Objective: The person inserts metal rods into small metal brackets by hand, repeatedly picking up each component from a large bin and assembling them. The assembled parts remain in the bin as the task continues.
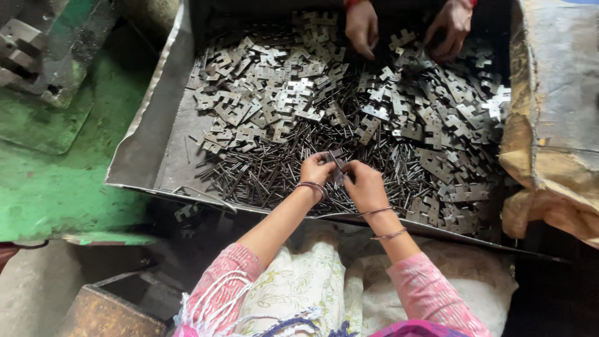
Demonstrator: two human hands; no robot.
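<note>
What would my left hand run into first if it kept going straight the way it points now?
The left hand points up and rightward, so it would likely first meet the small grey metal plate pinched between both hands, then the right hand; depth is unclear.

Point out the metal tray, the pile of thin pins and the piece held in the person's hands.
metal tray (140, 159), head view, on its bare left wall.
pile of thin pins (262, 178), head view, middle of the heap.
held piece (335, 163), head view, part showing between the hands.

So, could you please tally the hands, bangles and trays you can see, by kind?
Hands: 4: left hand, right hand, two of another person
Bangles on the wrists: 3
Metal tray: 1
Total: 8
</note>
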